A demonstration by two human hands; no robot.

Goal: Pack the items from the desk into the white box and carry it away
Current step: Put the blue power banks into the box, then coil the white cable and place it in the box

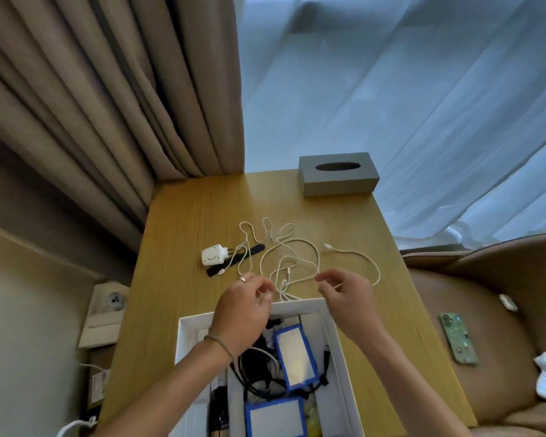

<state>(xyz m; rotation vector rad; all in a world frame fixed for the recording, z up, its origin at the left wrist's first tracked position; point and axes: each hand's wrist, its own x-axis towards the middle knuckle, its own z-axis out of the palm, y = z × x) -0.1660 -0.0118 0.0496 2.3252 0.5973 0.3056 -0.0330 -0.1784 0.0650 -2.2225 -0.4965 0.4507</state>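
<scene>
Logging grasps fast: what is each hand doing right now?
Left hand: fingers pinched on the white cable over the white box.
Right hand: fingers pinched on the same cable.

a hotel room or bedroom: heavy beige curtains and sheer drapes hang behind a wooden desk, with a tissue box on its far edge and a brown armchair to its right.

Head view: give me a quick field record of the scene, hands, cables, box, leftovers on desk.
left hand: above the far rim of the white box, pinching white cable
right hand: pinching the same white cable tangle
cable state: loose loops on the desk, not yet in box
box contents: black cords, two blue-framed cards
still on desk: white charger plug, dark strap, grey tissue box
</scene>
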